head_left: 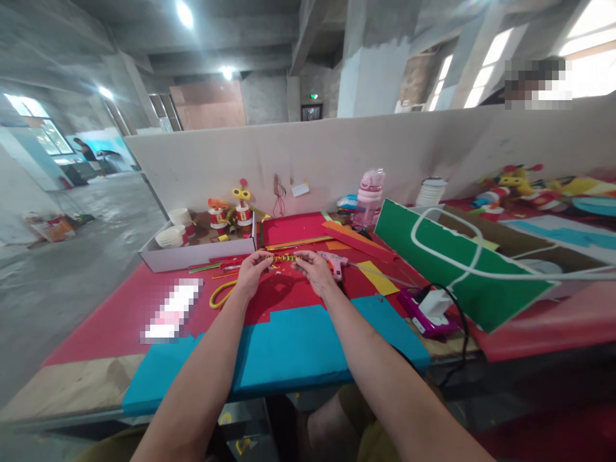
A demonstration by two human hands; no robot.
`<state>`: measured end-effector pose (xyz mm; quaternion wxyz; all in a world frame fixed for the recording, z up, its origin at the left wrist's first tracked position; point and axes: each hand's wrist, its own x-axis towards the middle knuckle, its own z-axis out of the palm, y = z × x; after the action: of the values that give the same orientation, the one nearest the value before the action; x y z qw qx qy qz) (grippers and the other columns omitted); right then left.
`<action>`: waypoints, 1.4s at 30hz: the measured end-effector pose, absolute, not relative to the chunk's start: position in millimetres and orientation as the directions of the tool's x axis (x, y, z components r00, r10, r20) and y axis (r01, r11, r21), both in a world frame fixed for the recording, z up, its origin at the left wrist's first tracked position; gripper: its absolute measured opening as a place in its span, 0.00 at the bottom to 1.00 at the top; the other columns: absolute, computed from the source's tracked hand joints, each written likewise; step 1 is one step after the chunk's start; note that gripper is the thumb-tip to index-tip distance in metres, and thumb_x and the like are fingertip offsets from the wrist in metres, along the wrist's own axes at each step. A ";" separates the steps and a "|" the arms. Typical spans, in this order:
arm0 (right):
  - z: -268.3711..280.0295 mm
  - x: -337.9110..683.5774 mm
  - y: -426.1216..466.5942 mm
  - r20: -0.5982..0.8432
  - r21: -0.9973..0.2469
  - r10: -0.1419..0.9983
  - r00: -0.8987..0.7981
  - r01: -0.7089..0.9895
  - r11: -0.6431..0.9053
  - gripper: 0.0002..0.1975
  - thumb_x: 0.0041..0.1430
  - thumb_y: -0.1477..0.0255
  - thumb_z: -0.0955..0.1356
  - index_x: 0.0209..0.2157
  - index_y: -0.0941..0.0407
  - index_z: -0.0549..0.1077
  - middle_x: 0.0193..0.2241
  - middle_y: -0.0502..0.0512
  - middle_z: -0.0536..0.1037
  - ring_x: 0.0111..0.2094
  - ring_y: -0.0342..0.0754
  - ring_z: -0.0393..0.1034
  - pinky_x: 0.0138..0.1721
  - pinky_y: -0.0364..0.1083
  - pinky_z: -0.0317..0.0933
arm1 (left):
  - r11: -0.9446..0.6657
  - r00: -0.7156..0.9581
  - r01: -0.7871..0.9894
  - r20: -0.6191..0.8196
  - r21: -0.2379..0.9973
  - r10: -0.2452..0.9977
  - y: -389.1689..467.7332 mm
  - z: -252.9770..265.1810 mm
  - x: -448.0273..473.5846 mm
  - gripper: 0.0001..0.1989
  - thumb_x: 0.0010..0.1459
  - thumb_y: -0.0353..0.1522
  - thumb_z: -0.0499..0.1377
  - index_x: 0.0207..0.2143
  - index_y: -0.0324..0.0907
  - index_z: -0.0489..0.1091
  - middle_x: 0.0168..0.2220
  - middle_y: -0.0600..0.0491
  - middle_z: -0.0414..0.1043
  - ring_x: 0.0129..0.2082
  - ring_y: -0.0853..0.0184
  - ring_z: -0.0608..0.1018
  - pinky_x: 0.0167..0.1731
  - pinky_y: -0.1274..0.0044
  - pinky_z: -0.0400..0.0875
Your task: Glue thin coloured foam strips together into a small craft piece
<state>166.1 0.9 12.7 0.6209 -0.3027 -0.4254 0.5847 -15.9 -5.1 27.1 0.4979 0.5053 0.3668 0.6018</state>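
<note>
Between my two hands stretches a small yellow-and-green twisted strip (286,258), held above the red table covering. My left hand (253,269) pinches its left end with thumb and fingertips. At the other end, my right hand (314,268) grips it with fingers closed. Just beyond the right hand lies a pale pink glue gun (335,259), partly hidden by that hand. A yellow cord loop (222,295) rests by my left wrist. Blue sheet material (298,346) covers the table's near edge under my forearms.
A shallow box (199,256) with paper cups and toy figures (243,215) stands at the back left. A purple power strip (426,314) with cables and a green board (452,263) are on the right. A pink bottle (370,196) stands behind; a yellow sheet (378,277) lies right.
</note>
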 end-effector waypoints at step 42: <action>-7.5 141.8 11.5 0.283 -0.951 0.956 0.078 0.151 0.269 0.07 0.55 0.67 0.63 0.27 0.52 0.71 0.22 0.49 0.77 0.23 0.46 0.71 0.25 0.42 0.62 | -0.349 0.309 0.936 0.360 0.049 0.880 96.0 83.2 -22.5 0.12 0.56 0.29 0.53 0.28 0.33 0.74 0.28 0.34 0.72 0.37 0.51 0.76 0.43 0.65 0.62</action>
<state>141.8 11.5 -7.5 0.5530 -0.4827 -0.5735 0.3637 -22.5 96.0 83.2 -0.0846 0.8047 0.5642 0.1643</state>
